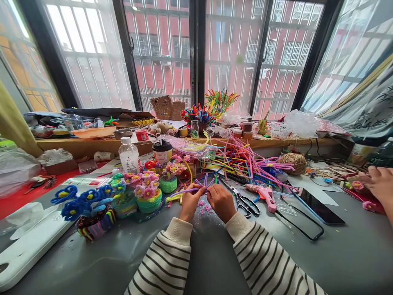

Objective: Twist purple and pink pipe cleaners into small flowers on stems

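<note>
My left hand [190,201] and my right hand [221,201] meet over the middle of the grey table, fingers closed on purple pipe cleaners [205,181]. Several bent purple ends stick up between the fingertips, and one longer stem runs out to the left. Exactly how the pieces join is hidden by my fingers. Under my hands lie small pink fluff clippings [206,207]. To the right of my right hand are black-handled scissors [245,203] and a pink hot glue gun [266,196]. Pots of pipe cleaner flowers [147,186], pink and yellow, stand left of my left hand.
Blue pipe cleaner flowers [89,196] in a striped pot stand farther left, near a white phone-shaped case [33,250]. Behind are a bottle [128,157], a lidded cup [162,152] and heaped pipe cleaners [245,159]. A phone [321,207] and another person's hand [379,184] are at right.
</note>
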Demonstrator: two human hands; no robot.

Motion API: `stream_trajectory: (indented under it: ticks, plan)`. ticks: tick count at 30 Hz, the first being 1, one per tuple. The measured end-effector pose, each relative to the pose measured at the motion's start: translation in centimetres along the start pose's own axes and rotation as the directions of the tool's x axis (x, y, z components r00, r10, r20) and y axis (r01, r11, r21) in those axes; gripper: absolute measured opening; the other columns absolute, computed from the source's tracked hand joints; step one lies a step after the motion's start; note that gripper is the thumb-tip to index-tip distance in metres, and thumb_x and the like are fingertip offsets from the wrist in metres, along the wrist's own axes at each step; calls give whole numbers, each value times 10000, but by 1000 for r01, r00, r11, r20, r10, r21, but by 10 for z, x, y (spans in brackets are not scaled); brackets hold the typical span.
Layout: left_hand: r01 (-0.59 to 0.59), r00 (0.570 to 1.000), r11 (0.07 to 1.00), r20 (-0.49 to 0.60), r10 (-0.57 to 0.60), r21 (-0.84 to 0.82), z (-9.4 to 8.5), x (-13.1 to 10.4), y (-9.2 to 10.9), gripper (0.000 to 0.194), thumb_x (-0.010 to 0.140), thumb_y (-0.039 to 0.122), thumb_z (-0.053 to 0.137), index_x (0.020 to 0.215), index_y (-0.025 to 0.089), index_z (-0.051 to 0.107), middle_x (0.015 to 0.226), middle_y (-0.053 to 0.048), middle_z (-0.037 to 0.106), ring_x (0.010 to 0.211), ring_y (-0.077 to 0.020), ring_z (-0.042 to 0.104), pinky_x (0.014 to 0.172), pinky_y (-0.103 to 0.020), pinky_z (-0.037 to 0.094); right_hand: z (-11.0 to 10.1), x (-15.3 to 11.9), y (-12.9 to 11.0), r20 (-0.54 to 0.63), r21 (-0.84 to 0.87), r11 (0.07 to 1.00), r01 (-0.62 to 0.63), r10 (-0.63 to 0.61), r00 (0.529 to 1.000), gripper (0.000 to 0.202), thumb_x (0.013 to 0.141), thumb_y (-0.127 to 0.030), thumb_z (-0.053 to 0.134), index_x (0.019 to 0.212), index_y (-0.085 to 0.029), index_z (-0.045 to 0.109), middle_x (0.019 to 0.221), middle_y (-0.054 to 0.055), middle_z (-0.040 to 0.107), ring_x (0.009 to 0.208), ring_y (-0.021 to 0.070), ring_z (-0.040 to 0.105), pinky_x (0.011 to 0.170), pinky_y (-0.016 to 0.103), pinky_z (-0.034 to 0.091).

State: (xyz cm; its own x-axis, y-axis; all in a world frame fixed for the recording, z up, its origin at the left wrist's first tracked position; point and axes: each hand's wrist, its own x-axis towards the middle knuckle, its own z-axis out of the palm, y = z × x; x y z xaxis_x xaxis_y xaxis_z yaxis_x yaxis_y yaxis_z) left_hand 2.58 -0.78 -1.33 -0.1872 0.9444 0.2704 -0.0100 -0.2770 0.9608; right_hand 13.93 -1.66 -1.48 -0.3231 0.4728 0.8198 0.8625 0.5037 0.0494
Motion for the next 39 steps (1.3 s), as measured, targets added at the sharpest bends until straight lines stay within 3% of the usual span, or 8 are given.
stream_trajectory:
  ticks: [9,13,15,17,21,23,31,39]
  plan:
    - [-132,991,968,6,134,215,0,-4,8,163,605,316,554,583,160,515,566,18,533,548,-100,486,529,-203,366,5,-2,-2,31,15,998,-64,64,997,184,740,-149,401,615,-143,536,576,38,530,576,127,481,518,227,298]
    - [-204,979,956,28,203,213,2,-4,6,136,592,282,574,570,164,510,568,15,527,550,-107,493,531,-208,371,0,0,-4,182,287,897,-337,294,938,153,715,-188,430,609,-156,537,585,35,538,547,122,468,514,231,299]
    - [-249,969,945,46,244,213,3,-4,5,122,587,270,582,569,168,517,574,13,534,562,-111,500,547,-213,377,0,0,-4,321,491,667,-561,460,828,138,682,-233,473,578,-161,528,548,16,529,499,107,445,495,227,298]
    - [-277,961,939,52,272,204,4,-4,6,113,585,263,587,571,171,523,578,13,539,569,-112,503,560,-216,380,1,1,-2,522,633,277,-723,538,662,157,646,-273,504,537,-161,508,478,-12,489,426,80,389,441,216,271]
    - [-249,969,960,44,245,128,4,-4,9,126,585,263,597,574,168,516,583,17,538,580,-108,507,579,-215,390,5,1,4,851,522,-448,-726,330,408,183,586,-302,550,518,-147,478,442,-59,404,356,25,271,365,176,154]
    - [-187,982,980,53,184,63,3,-4,11,133,593,273,593,587,162,518,576,17,537,574,-107,511,567,-212,396,5,2,7,875,482,-528,-699,250,414,182,554,-294,600,578,-135,515,494,-49,447,383,18,318,366,159,150]
    - [-15,1000,991,-12,13,-136,1,0,7,260,539,283,642,721,151,510,630,23,568,608,-96,543,600,-212,414,0,4,9,804,595,-441,-672,325,498,262,517,-319,672,667,-128,574,603,-23,512,451,12,364,384,147,191]
    - [262,965,885,102,-241,-386,1,-1,8,355,507,202,674,739,167,407,574,51,555,542,-72,557,625,-221,449,4,0,7,865,468,-624,-625,180,468,219,518,-279,681,661,-141,588,620,-22,488,482,24,377,386,144,217]
